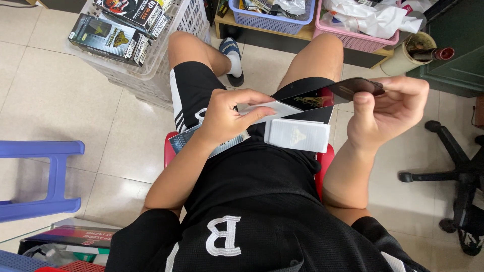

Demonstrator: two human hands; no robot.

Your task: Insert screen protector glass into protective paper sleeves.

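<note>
I sit on a red stool [168, 149] and look down at my lap. My right hand [385, 108] pinches a thin dark glossy sheet [360, 86] by its edge, held up over my right thigh. My left hand [227, 115] grips a pale grey flat piece [275, 108] that points toward the right hand. On my lap lie a white flat packet [297, 135], an open black sleeve with a gold picture [308, 102], and a printed flat box [182, 139] under my left wrist.
A white basket [151, 75] with several black boxes stands front left. A blue plastic stool [40, 179] is at left. A blue basket [272, 20] and a pink basket [353, 38] sit on a low shelf ahead. An office chair base [456, 174] is at right.
</note>
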